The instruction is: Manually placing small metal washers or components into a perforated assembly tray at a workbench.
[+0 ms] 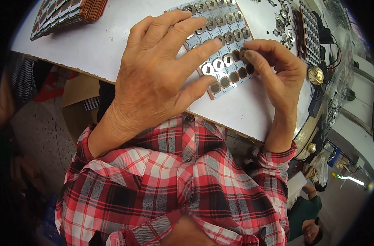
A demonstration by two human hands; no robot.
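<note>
A circuit board panel [235,85] lies on the white table, set with rows of round silver metal pieces [218,64]. Its nearest row shows dark round spots with copper-coloured rims and no silver pieces on them. Over the panel's left part, my left hand [154,67] is spread, fingertips resting on or just above the rows. At the right edge of the panel, my right hand [279,71] pinches a small round metal piece [243,53] between thumb and forefinger, at the end of the second-nearest row. The fingers partly cover that piece.
A stack of similar panels [68,16] sits at the table's far left, and another stack [310,35] at the right. Loose metal pieces [283,20] are scattered at the back right. A cardboard box [78,92] stands below at left. Another person [306,213] is at lower right.
</note>
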